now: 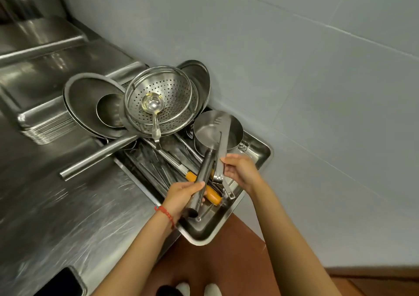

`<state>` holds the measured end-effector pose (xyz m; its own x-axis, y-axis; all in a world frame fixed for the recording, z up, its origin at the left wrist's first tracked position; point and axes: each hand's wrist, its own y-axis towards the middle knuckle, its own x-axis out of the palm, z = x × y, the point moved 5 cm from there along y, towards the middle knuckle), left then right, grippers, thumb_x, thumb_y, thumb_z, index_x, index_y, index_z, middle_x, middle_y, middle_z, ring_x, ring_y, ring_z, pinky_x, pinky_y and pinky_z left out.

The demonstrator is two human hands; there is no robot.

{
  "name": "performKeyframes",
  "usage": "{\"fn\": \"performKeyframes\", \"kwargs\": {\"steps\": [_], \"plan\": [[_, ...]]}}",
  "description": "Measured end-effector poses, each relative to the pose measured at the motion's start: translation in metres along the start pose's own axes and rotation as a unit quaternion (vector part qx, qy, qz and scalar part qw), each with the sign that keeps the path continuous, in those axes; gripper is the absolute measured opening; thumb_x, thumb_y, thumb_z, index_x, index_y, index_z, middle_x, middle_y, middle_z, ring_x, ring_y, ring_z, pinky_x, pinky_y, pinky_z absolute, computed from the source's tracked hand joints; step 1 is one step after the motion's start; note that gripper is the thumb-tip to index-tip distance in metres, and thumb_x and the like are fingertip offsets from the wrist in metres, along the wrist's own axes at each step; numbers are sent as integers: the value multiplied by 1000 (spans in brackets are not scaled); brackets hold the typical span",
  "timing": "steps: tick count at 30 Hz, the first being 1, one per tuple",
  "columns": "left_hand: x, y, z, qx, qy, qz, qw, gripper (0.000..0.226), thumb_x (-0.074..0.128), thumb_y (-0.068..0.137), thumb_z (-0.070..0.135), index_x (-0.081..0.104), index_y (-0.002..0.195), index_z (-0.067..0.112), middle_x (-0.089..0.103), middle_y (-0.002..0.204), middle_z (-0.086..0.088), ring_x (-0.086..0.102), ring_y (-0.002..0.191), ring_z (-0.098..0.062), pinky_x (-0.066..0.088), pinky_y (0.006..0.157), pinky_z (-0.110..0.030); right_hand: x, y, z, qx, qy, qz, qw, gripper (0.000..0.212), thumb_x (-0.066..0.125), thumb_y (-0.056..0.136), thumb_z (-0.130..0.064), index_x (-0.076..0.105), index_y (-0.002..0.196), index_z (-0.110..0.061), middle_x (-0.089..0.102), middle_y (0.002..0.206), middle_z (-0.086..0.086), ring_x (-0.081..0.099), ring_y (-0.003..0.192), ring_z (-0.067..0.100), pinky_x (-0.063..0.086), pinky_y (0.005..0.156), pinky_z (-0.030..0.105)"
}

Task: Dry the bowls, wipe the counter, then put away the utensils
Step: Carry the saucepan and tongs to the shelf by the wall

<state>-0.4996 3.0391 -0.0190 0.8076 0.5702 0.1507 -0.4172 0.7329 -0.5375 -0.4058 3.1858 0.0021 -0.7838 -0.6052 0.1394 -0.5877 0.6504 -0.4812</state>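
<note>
A stack of flat steel trays (45, 123) lies well to the left of the hands, beyond them; grey wall tiles (317, 69) rise behind and to their right; reddish-brown floor (215, 261) shows below the forearms; a dark phone (61, 283) lies near the left elbow.

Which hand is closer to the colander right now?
Left. The left hand, gripping a ladle handle, sits below the colander; the right hand, holding tongs, is farther off, below and to its right.

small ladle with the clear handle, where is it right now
In the head view the small ladle lies inside the perforated colander, left of the steel pot, its clear handle hanging over the colander's near rim above the utensil tray.
</note>
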Motion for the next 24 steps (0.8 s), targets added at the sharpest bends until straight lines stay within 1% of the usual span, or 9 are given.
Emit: {"fn": "performKeyframes", "kwargs": {"steps": [2, 4, 7, 9, 13, 16, 19, 21, 24], "plan": [[3, 6, 1, -8, 9, -4, 1000, 13, 65, 81, 20, 72, 75, 10, 70, 79, -11, 63, 57, -12, 54, 51, -20, 0, 10, -8, 19, -11, 21, 1000, 25, 59, 85, -5, 59, 108, 4, 61, 76, 10, 55, 63, 17, 50, 66, 25], [6, 11, 0, -17, -4, -4, 1000, 13, 65, 81, 20, 72, 75, 10, 71, 77, -10, 64, 56, -11, 54, 50, -19, 0, 18, -17, 31, -14, 40, 999, 24, 59, 85, -5, 59, 107, 5, 59, 72, 10, 53, 58, 16, 48, 60, 22], [8, 14, -2, -22, -12, -9, 1000, 14, 66, 80, 21, 72, 76, 9, 72, 76, -8, 64, 57, -10, 54, 50, -19, -2, 25, -28, 36, -21, 82, 996, 9, 59, 86, -5, 63, 90, 2, 54, 59, 5, 47, 49, 12, 43, 49, 19], [9, 15, -3, -25, -8, -10, 1000, 14, 66, 79, 22, 72, 77, 10, 73, 78, -8, 64, 56, -9, 54, 49, -19, -8, 30, -33, 32, -39, 112, 992, 9, 59, 86, -5, 63, 79, -1, 51, 55, 4, 44, 45, 10, 40, 46, 18], [9, 14, -5, -32, -18, -18, 999, 17, 63, 82, 25, 71, 85, 9, 72, 85, -11, 65, 60, -10, 54, 51, -20, -17, 31, -36, -3, -103, 142, 984, 20, 60, 84, -8, 63, 64, -7, 51, 54, 4, 44, 47, 12, 40, 51, 23], [7, 13, -6, -38, -32, -27, 998, 21, 59, 85, 26, 69, 90, 8, 72, 88, -12, 67, 66, -13, 55, 55, -21, -23, 23, -36, -78, -159, 156, 972, 28, 57, 86, -13, 62, 59, -16, 54, 55, 2, 49, 52, 13, 47, 60, 28], [0, 9, -3, -21, 17, 13, 1000, 23, 59, 85, 31, 71, 87, 13, 70, 87, -10, 65, 74, -17, 55, 67, -26, -29, 10, -34, -132, -207, 174, 954, 20, 57, 87, -19, 66, 70, -22, 62, 64, -2, 58, 64, 13, 50, 78, 37], [-5, 6, 2, 16, 61, 64, 996, 23, 57, 87, 31, 70, 95, 14, 69, 93, -5, 63, 81, -14, 50, 75, -25, -31, 1, -30, -148, -240, 177, 943, 16, 58, 87, -21, 69, 95, -13, 67, 86, 2, 59, 84, 14, 49, 90, 36], [-8, -3, 15, 100, 106, 138, 980, 21, 58, 87, 23, 65, 105, 15, 66, 109, -7, 61, 91, -15, 46, 78, -21, -32, -16, -31, -220, -321, 184, 902, 31, 58, 88, -24, 61, 116, -10, 63, 113, 8, 55, 90, 12, 44, 85, 28]]}}
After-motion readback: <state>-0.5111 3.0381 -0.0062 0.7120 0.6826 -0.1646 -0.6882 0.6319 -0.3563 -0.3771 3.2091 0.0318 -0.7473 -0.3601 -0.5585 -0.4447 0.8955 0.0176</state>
